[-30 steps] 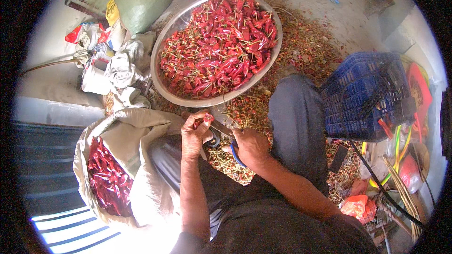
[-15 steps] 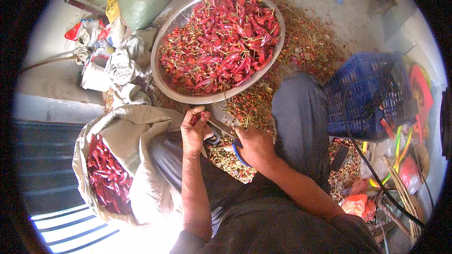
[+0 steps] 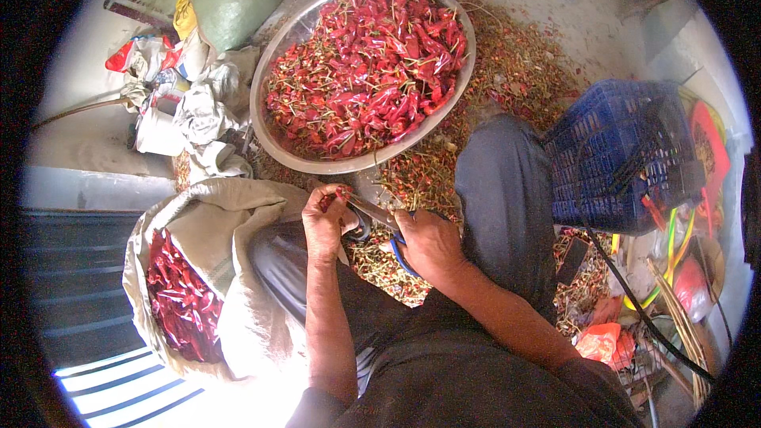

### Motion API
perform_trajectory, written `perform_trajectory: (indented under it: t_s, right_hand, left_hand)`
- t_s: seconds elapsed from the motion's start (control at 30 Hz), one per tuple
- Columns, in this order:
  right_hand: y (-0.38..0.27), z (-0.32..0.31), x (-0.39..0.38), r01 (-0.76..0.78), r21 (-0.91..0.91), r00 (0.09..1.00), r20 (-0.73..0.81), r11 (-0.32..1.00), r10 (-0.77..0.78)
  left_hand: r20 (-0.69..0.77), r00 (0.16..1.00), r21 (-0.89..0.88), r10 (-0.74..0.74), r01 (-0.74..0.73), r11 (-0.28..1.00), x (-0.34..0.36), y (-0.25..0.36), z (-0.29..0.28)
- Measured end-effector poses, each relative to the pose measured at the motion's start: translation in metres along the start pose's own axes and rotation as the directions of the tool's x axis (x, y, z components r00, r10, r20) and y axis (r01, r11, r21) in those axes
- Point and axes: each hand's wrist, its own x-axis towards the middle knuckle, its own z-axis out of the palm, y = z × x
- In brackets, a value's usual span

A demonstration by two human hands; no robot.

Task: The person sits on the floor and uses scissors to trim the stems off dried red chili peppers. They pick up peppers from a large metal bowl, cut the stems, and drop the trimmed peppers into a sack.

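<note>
My left hand pinches a dried red chili between thumb and fingers. Wrapped round the blue handles of a pair of scissors is my right hand. The blades point up and left, their tips close to the chili; whether they touch it I cannot tell. Just beyond both hands stands a round metal basin heaped with dried red chilies, many with stems on. At my left, an open woven sack holds more red chilies.
Cut stems and bits cover the floor between my legs and right of the basin. A blue plastic crate stands beside my right knee. Crumpled bags and a full green sack lie at the far left.
The hands stay nearly in place. My right hand's scissors handles have spread apart, with a blue loop now showing above the hand. The view has shifted slightly.
</note>
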Motion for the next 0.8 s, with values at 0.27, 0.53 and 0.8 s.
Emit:
perform_trajectory:
  t_s: [0.27, 0.53, 0.8]
  right_hand:
    - [0.001, -0.001, -0.001, -0.003, -0.049, 1.0, 0.018, 0.999, 0.003]
    - [0.005, 0.007, -0.004, 0.01, -0.039, 0.999, 0.036, 0.999, -0.009]
    - [0.003, 0.011, -0.006, -0.099, 0.103, 0.987, 0.136, 0.99, 0.085]
  left_hand:
    - [0.025, 0.998, 0.105, 0.064, -0.067, 0.992, -0.001, -0.004, -0.001]
    - [0.008, 0.99, 0.36, 0.141, -0.134, 0.923, -0.007, -0.012, 0.004]
    - [0.009, 0.988, 0.49, 0.156, -0.141, 0.861, -0.008, -0.038, -0.003]
